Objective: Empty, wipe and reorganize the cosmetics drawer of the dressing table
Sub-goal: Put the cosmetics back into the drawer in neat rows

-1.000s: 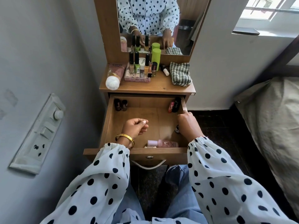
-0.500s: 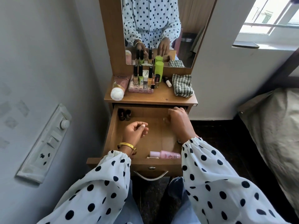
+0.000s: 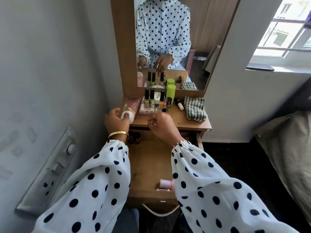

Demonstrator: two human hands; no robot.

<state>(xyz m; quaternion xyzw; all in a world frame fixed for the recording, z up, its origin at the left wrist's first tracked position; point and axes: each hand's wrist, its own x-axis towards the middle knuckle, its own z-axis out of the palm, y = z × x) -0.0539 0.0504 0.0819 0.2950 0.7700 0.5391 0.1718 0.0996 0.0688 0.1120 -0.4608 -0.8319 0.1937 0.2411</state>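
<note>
The left hand (image 3: 116, 121) curls round the white cap of the pink tube (image 3: 130, 108) lying on the dressing table (image 3: 190, 122); the right hand (image 3: 161, 124), fingers curled, pinches something too small to name just before the palette (image 3: 146, 111). Emptying looks underway. The drawer (image 3: 148, 165) below holds a pink bottle (image 3: 165, 184), likely next to lift.

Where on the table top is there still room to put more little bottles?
The tabletop has a bare strip along its front edge, between the right hand and the checked cloth. The back left is crowded with nail polish bottles, the green bottle and the pink tube.
</note>
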